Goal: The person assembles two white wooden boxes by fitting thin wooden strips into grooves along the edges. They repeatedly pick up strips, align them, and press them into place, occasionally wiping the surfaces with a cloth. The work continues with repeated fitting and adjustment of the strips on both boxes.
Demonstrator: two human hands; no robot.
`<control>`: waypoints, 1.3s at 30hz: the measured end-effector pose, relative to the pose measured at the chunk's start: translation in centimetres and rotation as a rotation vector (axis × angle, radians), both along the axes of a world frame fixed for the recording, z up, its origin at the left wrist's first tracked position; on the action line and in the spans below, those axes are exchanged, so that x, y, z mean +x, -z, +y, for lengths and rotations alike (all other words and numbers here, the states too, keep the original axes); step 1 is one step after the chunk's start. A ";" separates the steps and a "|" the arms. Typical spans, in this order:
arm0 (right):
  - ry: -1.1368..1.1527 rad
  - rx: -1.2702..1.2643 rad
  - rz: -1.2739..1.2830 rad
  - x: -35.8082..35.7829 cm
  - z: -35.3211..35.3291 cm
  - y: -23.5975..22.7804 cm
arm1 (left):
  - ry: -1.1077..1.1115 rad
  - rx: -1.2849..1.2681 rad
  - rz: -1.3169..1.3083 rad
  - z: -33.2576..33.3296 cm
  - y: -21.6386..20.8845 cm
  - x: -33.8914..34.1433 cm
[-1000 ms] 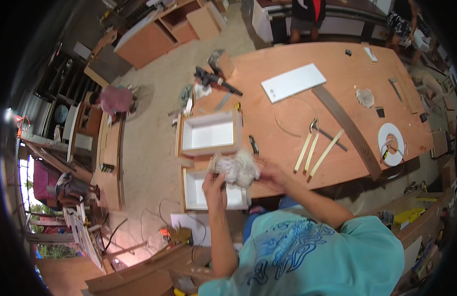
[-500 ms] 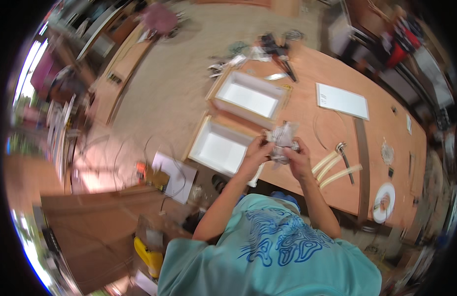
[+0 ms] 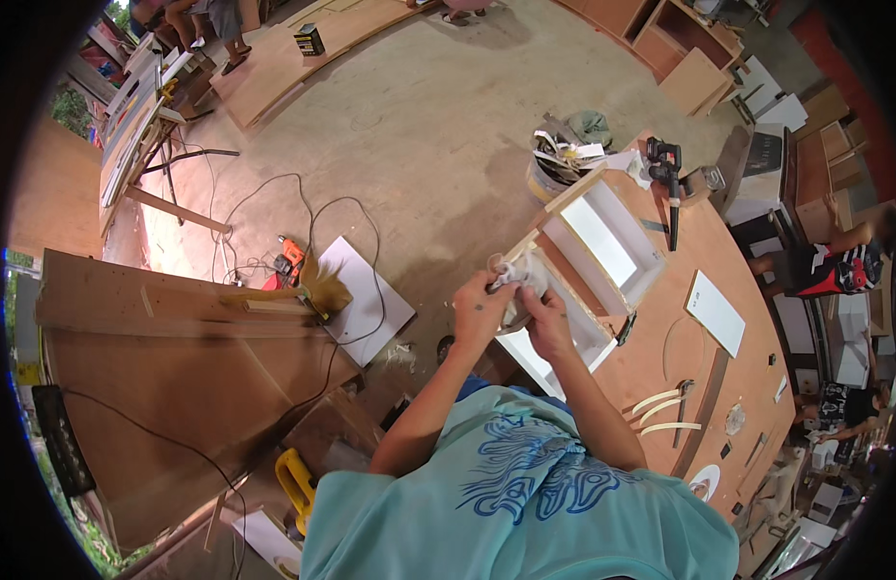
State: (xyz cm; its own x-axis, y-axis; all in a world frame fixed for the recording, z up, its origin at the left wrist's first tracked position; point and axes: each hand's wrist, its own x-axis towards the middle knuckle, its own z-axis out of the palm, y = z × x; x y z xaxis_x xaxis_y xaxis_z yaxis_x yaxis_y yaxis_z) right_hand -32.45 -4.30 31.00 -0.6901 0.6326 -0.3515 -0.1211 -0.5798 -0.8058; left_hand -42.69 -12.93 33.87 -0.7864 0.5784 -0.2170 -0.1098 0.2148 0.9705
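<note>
Whitish, crumpled soft material (image 3: 517, 274) is held between my left hand (image 3: 478, 309) and my right hand (image 3: 548, 322), the digits of both drawn in around it. It sits in front of my body, in line with the nearer white-lined box (image 3: 589, 334); whether it touches the rim, I cannot tell. Beyond lies the farther white-lined box (image 3: 604, 237). To my right, three pale strips (image 3: 672, 426) and a white panel (image 3: 716, 314) rest on the wooden tabletop (image 3: 651, 348).

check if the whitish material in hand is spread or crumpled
Crumpled: the whitish material shows bunched folds between left hand and right hand.
</note>
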 end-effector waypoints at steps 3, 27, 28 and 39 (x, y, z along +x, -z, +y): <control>-0.063 -0.120 0.029 -4.7 -0.7 -0.4 | 0.030 0.223 -0.386 -3.4 2.0 -4.4; -0.411 -0.363 0.443 -33.0 -0.4 2.7 | 0.093 -0.130 0.097 -6.1 0.4 -31.4; -0.392 -0.338 0.395 -34.0 1.0 3.8 | 0.129 -0.141 0.125 -4.3 -1.3 -32.6; -0.270 -0.223 0.336 -46.0 10.3 -0.9 | -0.196 0.323 0.026 4.2 -4.5 -45.2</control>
State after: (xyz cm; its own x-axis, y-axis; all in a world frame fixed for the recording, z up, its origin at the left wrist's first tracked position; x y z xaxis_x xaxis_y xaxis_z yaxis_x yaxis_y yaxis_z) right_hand -78.46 5.97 31.90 -0.9178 0.3496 -0.1881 -0.1743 -0.7806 -0.6002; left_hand -87.84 -8.73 38.33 -0.8916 0.4520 -0.0264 -0.0927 -0.1253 0.9878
